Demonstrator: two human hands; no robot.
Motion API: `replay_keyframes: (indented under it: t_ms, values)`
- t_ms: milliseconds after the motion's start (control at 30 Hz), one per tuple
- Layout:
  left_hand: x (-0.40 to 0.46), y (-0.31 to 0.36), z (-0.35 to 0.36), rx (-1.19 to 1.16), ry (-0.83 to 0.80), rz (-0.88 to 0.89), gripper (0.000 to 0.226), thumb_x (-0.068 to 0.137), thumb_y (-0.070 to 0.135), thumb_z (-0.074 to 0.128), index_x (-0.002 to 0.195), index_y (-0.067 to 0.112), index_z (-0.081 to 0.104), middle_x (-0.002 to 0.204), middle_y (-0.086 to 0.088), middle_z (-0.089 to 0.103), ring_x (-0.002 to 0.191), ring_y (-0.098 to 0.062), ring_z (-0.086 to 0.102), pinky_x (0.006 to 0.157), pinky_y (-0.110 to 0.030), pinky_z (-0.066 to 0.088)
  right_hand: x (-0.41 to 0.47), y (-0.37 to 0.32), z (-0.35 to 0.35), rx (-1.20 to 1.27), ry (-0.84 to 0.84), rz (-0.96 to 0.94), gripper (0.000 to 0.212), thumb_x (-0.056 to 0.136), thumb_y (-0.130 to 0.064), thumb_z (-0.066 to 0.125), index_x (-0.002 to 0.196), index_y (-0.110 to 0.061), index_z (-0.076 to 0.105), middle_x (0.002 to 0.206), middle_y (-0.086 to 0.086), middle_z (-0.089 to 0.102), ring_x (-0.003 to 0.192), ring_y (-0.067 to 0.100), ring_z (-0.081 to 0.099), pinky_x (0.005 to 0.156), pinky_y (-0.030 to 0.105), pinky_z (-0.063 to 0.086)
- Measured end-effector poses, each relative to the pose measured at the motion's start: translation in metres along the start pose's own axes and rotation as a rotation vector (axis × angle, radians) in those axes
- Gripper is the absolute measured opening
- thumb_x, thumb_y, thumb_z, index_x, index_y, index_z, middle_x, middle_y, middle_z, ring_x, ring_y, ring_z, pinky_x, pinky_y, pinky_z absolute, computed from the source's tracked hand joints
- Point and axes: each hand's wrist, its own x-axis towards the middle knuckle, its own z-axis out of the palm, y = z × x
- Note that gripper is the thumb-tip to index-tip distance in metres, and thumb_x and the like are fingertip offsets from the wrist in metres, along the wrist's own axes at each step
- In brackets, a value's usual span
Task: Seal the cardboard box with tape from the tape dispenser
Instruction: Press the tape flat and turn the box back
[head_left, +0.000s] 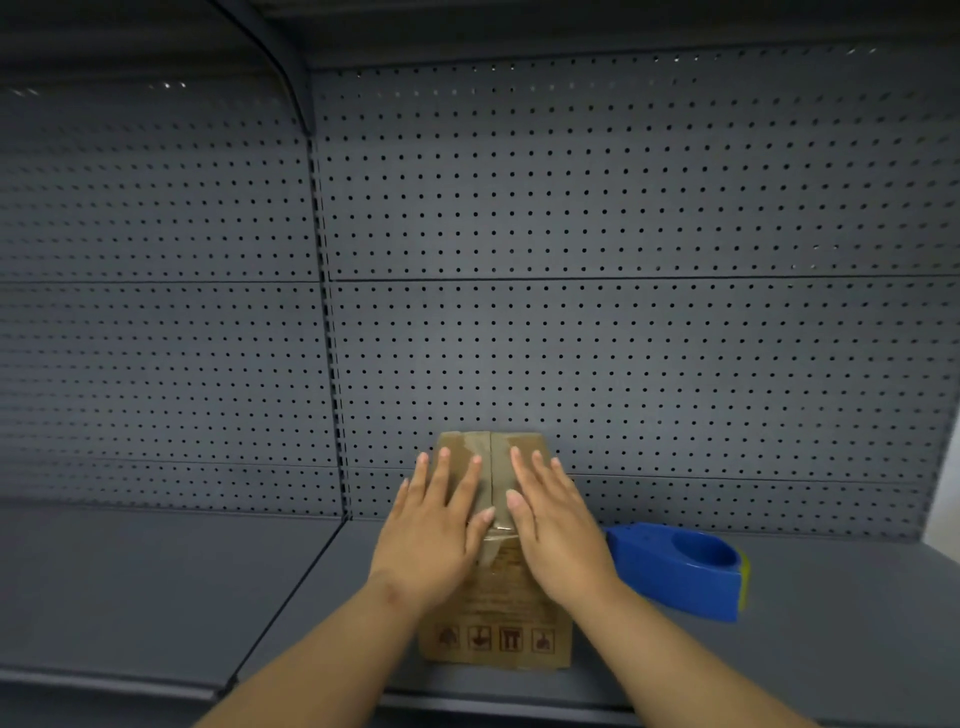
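Observation:
A small brown cardboard box (498, 618) stands on the grey shelf, its top flaps closed. A strip of clear tape (496, 470) runs along the top seam and hangs down the front face. My left hand (436, 525) lies flat on the left top flap, fingers spread. My right hand (550, 525) lies flat on the right flap, thumb near the seam. Neither hand holds anything. The blue tape dispenser (675, 569) lies on the shelf just right of the box, by my right wrist.
The grey metal shelf (156, 587) has a front lip close to me. A grey pegboard back wall (623, 312) rises directly behind the box. A vertical upright (332, 364) splits the shelving into left and right bays.

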Motion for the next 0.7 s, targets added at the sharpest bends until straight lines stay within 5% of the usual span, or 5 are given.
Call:
replay_keyframes:
  t_ms: [100,233,433,600,700]
  values:
    - [0.000,-0.001,0.004,-0.040,-0.012,0.020,0.074,0.076,0.065,-0.011,0.143,0.032,-0.014,0.157,-0.002,-0.010,0.140,-0.020,-0.021,0.114,-0.032,0.014,-0.001,0.005,0.005,-0.034,0.024,0.025,0.093,0.063,-0.076,-0.024,0.143,-0.034,0.000,0.155,-0.006,0.007,0.141,0.009,-0.004,0.110,0.023,-0.002]
    - [0.001,-0.002,0.003,0.007,-0.032,0.059,0.089,0.055,0.068,-0.038,0.134,0.030,-0.024,0.157,-0.008,-0.010,0.131,-0.021,-0.030,0.108,-0.030,-0.012,-0.001,0.006,0.008,-0.023,0.035,0.041,0.099,0.060,-0.078,-0.025,0.143,-0.030,0.000,0.155,-0.007,0.008,0.141,0.008,-0.002,0.110,0.021,-0.004]
    - [0.000,-0.004,0.008,-0.017,-0.006,0.040,0.105,0.056,0.074,-0.030,0.146,0.025,-0.006,0.158,-0.005,-0.002,0.134,-0.024,-0.029,0.105,-0.028,-0.016,-0.001,0.007,0.010,0.049,0.075,0.058,0.105,0.062,-0.081,-0.018,0.145,-0.024,0.012,0.153,-0.009,0.017,0.135,0.000,0.000,0.109,0.019,-0.001]
    - [0.000,-0.003,0.009,0.007,-0.010,0.032,0.108,0.053,0.075,-0.031,0.145,0.023,-0.010,0.158,-0.004,-0.003,0.134,-0.024,-0.029,0.105,-0.027,-0.015,-0.003,0.000,0.006,0.035,0.059,0.067,0.055,0.096,-0.045,0.024,0.144,-0.019,0.021,0.154,-0.004,0.015,0.141,0.009,0.010,0.112,0.024,0.003]
    - [-0.001,-0.004,0.011,0.016,0.011,0.030,0.103,0.052,0.074,-0.035,0.139,0.025,-0.016,0.157,-0.007,-0.004,0.130,-0.027,-0.031,0.104,-0.029,-0.011,-0.003,-0.004,0.002,0.031,0.052,0.080,0.045,0.099,-0.031,0.031,0.142,-0.018,0.028,0.155,-0.004,0.013,0.141,0.012,0.010,0.116,0.031,0.010]
